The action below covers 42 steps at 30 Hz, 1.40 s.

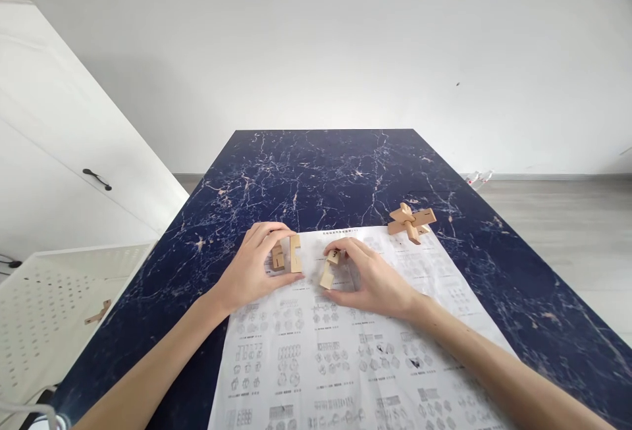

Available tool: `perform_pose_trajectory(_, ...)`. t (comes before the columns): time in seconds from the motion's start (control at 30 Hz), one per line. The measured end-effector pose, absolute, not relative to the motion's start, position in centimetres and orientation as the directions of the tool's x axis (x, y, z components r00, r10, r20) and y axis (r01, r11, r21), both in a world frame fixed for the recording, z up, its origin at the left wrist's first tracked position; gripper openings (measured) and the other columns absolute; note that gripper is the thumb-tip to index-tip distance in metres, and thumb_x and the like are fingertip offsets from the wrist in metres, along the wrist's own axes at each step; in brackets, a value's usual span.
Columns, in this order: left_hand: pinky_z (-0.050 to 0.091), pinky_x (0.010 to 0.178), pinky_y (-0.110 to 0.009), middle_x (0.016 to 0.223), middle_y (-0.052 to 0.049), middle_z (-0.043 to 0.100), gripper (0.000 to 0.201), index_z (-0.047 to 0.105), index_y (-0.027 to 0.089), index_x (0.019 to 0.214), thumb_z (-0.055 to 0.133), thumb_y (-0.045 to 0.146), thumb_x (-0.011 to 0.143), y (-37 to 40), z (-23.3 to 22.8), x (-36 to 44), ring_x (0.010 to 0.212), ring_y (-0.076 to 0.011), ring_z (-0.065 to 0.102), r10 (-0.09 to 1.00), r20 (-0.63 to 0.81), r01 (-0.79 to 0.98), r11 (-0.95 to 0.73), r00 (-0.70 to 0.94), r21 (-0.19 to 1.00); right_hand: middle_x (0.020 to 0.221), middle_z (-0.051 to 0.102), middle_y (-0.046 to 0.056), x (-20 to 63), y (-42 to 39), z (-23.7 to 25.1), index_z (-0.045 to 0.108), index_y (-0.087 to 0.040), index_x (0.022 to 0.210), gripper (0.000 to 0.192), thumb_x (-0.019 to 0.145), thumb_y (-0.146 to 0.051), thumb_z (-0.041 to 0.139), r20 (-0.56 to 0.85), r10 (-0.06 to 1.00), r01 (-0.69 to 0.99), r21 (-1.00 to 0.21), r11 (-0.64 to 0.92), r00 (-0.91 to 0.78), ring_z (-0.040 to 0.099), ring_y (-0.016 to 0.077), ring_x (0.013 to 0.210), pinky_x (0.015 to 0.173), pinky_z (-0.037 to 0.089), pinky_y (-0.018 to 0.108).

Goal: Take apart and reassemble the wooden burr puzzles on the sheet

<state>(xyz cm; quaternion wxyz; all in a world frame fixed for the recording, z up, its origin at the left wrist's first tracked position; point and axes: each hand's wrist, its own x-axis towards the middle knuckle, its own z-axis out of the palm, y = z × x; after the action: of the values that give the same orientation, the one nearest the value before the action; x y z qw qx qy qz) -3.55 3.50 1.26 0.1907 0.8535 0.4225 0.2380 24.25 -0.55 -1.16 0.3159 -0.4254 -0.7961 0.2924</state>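
Note:
Above the paper sheet, my left hand [251, 265] pinches a pale notched wooden puzzle piece [295, 255] upright between thumb and fingertips. Just inside that grip is a darker wooden puzzle piece [278, 259] marked with a single stroke; whether the fingers touch it I cannot tell. Across a small gap, my right hand [368, 276] is closed on another notched wooden piece [327, 278], with a "3" on its upper end. The fingers partly cover it. Beyond my right hand, an assembled cross-shaped wooden puzzle [411, 222] sits at the sheet's far right corner.
A printed instruction sheet [301, 324] with rows of puzzle diagrams lies on the dark blue marbled table [316, 173]. At the left, a white perforated basket [44, 298] holds a small wooden piece [100, 312]. A white cabinet [59, 120] stands beside the table.

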Motion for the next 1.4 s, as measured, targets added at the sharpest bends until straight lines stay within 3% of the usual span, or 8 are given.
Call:
perform_pose_trajectory(0.13,0.049,0.115,-0.053,0.140,-0.008,0.064,0.057,0.059,0.032,0.138,0.084,0.052,0.090,2.9,1.8,-3.2,0.133,-0.0338,0.057,0.807,0.240,0.561,-0.557,0.539,0.612,0.115,0.070,0.007,24.1,-0.7,-0.9,0.058,-0.026,0.126,0.047,0.088,-0.036,0.083,0.224,0.871,0.391,-0.824,0.409,-0.437,0.067,0.0246,0.096,0.084,0.059,0.042)
perform_pose_trajectory(0.33,0.059,0.086,-0.038,0.132,-0.007,0.064,0.064,0.056,0.036,0.144,0.086,0.047,0.088,1.9,2.1,-2.8,0.103,-0.0250,0.066,0.811,0.170,0.403,-0.447,0.560,0.799,0.100,0.071,0.004,24.5,-0.1,-0.7,0.068,-0.025,0.122,0.033,0.097,-0.046,0.075,0.144,0.908,0.258,-0.931,0.259,-0.394,0.063,0.0213,0.085,0.076,0.053,0.037)
perform_pose_trajectory(0.47,0.059,0.096,-0.043,0.137,-0.007,0.062,0.073,0.052,0.042,0.152,0.087,0.044,0.088,1.4,2.1,-2.7,0.113,-0.0272,0.065,0.801,0.153,0.325,-0.399,0.579,0.857,0.099,0.071,0.005,24.8,0.5,-1.0,0.069,-0.024,0.119,0.035,0.100,-0.054,0.069,0.095,0.941,0.106,-0.985,0.136,-0.326,0.066,0.0221,0.089,0.081,0.056,0.038)
perform_pose_trajectory(0.63,0.060,0.104,-0.048,0.135,-0.007,0.064,0.065,0.059,0.038,0.143,0.088,0.043,0.085,1.2,2.3,-2.4,0.123,-0.0315,0.065,0.821,0.089,0.288,-0.296,0.563,0.911,0.091,0.071,0.005,24.9,1.1,-1.4,0.074,-0.023,0.117,0.037,0.107,-0.054,0.057,0.016,0.975,0.103,-0.994,0.039,-0.220,0.068,0.0217,0.087,0.085,0.057,0.039)
perform_pose_trajectory(0.77,0.055,0.115,-0.054,0.138,-0.008,0.066,0.062,0.057,0.037,0.143,0.085,0.040,0.089,1.1,2.4,-2.2,0.129,-0.0324,0.066,0.830,0.012,0.321,-0.228,0.557,0.919,0.098,0.076,0.006,25.1,1.3,-1.5,0.074,-0.025,0.124,0.036,0.104,-0.053,0.063,-0.015,0.969,0.061,-0.998,0.000,-0.245,0.070,0.0220,0.090,0.089,0.059,0.041)
perform_pose_trajectory(0.93,0.055,0.117,-0.055,0.132,-0.007,0.070,0.058,0.054,0.035,0.145,0.079,0.031,0.093,0.7,2.7,-1.6,0.120,-0.0282,0.073,0.835,-0.017,0.282,-0.166,0.550,0.945,0.109,0.079,0.006,24.9,1.0,-1.6,0.076,-0.026,0.122,0.040,0.096,-0.056,0.078,-0.065,0.947,-0.196,-0.972,-0.133,-0.316,0.075,0.0214,0.097,0.099,0.061,0.042)
perform_pose_trajectory(1.07,0.056,0.116,-0.055,0.151,-0.008,0.063,0.059,0.052,0.036,0.142,0.080,0.028,0.091,0.2,2.4,-1.1,0.128,-0.0299,0.071,0.852,-0.024,0.239,-0.120,0.523,0.964,0.107,0.081,0.005,24.4,0.7,-1.7,0.077,-0.025,0.115,0.040,0.087,-0.052,0.089,-0.105,0.908,-0.299,-0.924,-0.240,-0.405,0.080,0.0221,0.097,0.104,0.060,0.045)
perform_pose_trajectory(1.4,0.055,0.118,-0.059,0.150,-0.010,0.065,0.058,0.052,0.033,0.139,0.082,0.029,0.089,-0.8,1.5,-0.2,0.141,-0.0337,0.065,0.849,-0.050,0.298,-0.129,0.526,0.946,0.077,0.076,0.000,22.4,-0.7,-1.7,0.069,-0.024,0.104,0.032,0.099,-0.055,0.076,-0.005,0.933,-0.201,-0.976,-0.083,-0.360,0.077,0.0196,0.067,0.067,0.066,0.037)
